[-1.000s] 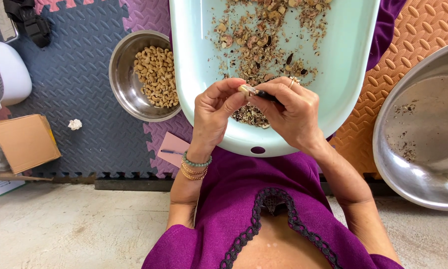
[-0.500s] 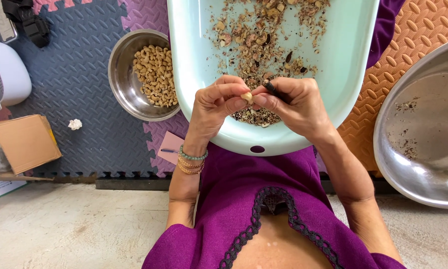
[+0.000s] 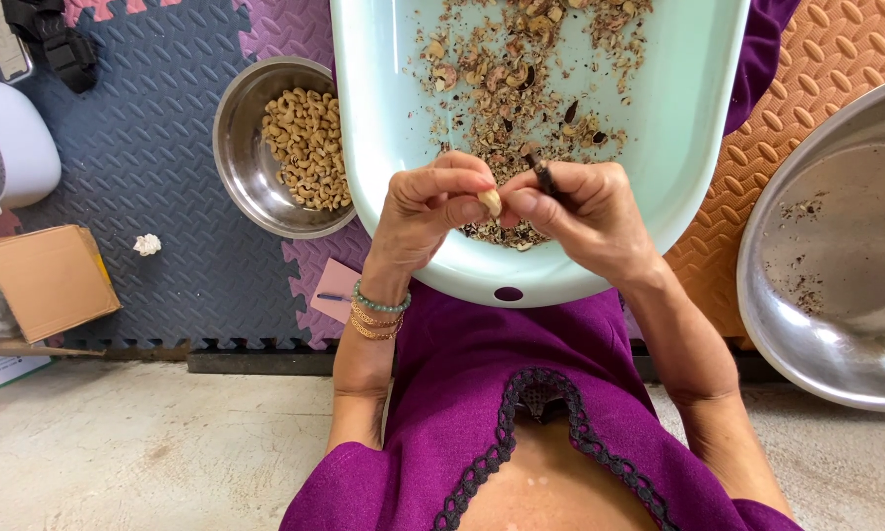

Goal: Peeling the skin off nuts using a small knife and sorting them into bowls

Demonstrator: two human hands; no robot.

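My left hand pinches a pale cashew kernel between thumb and fingers, over the near end of a mint-green tray. My right hand grips a thin dark tool and its thumb presses against the same kernel. The two hands touch at the fingertips. Brown shell scraps and skins lie scattered across the tray above my hands. My left wrist carries a green bead bracelet and gold bangles.
A steel bowl with peeled cashews stands left of the tray. A large steel basin with a few crumbs sits at the right. On the foam mats to the left lie a cardboard box, a white appliance and a crumpled scrap.
The kernel has turned in my fingertips and the dark tool now points up and away from it. Both hands dropped slightly toward me.
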